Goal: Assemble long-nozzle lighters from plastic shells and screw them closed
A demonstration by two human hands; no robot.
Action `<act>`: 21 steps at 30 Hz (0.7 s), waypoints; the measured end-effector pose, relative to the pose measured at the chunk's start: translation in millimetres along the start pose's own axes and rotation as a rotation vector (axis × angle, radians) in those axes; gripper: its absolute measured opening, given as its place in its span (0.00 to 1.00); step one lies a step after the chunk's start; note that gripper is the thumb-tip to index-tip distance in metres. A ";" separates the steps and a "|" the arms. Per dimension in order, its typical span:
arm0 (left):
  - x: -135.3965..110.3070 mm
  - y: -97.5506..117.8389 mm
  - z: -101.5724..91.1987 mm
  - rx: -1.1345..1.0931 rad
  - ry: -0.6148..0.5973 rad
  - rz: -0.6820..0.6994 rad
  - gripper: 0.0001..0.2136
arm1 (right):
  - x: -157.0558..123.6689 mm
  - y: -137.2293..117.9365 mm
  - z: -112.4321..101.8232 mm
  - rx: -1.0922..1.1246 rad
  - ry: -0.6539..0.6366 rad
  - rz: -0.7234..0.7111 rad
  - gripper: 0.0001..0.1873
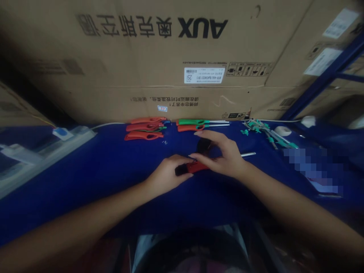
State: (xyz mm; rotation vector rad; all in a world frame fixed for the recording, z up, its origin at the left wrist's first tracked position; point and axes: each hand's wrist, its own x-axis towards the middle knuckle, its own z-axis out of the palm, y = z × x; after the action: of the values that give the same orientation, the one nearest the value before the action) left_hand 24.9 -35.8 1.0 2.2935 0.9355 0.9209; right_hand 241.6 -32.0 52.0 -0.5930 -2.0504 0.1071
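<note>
My left hand (168, 172) and my right hand (220, 153) meet at the middle of the blue table (99, 170), both closed on a red long-nosed lighter (196, 167). Its black rear end sits under my left fingers, and its metal nozzle (248, 154) sticks out to the right past my right hand. A dark round part (204, 144) lies just beyond, under my right fingers.
Several red lighters (143, 129) lie at the back left, a green and a red one (199, 124) at the back centre. A heap of green parts with metal tubes (265, 132) lies back right. A large cardboard box (170, 57) walls the back. A white tray (42, 148) stands left.
</note>
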 end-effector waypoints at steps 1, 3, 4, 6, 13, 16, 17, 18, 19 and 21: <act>0.7 1.7 0.1 0.007 -0.001 0.001 0.16 | 4.2 -1.4 -2.4 -0.001 -0.044 -0.005 0.31; 1.9 4.5 0.6 0.014 -0.008 -0.011 0.15 | 14.6 -5.0 -8.5 0.062 -0.173 0.033 0.31; 2.6 5.6 1.1 0.016 -0.013 -0.023 0.14 | 20.1 -6.7 -11.7 0.110 -0.243 0.072 0.31; 4.4 7.4 2.5 0.017 -0.028 -0.050 0.14 | 30.1 -8.3 -16.6 0.182 -0.333 0.143 0.31; 17.6 15.9 9.7 0.051 -0.074 -0.024 0.12 | 31.0 12.3 -13.0 -0.126 -0.159 0.129 0.24; 21.2 15.7 12.6 0.053 -0.069 0.004 0.13 | 22.4 23.7 -13.2 -0.137 -0.105 0.171 0.24; 21.4 14.7 13.6 0.046 -0.061 0.016 0.13 | 20.2 26.5 -14.2 -0.043 -0.131 0.191 0.23; 21.2 13.3 14.4 0.034 -0.054 0.030 0.13 | 18.6 28.7 -15.5 0.065 -0.163 0.211 0.23; 20.7 11.8 15.1 0.020 -0.050 0.041 0.14 | 17.4 30.2 -16.9 0.153 -0.181 0.225 0.24; 19.3 9.1 16.1 -0.003 -0.045 0.046 0.13 | 16.4 30.9 -19.6 0.168 -0.140 0.220 0.23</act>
State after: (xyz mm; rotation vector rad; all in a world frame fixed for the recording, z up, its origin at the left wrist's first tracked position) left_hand 50.9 -30.3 4.1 2.3322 0.8654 0.8852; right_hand 262.4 -0.6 65.8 -0.7208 -2.0785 0.4568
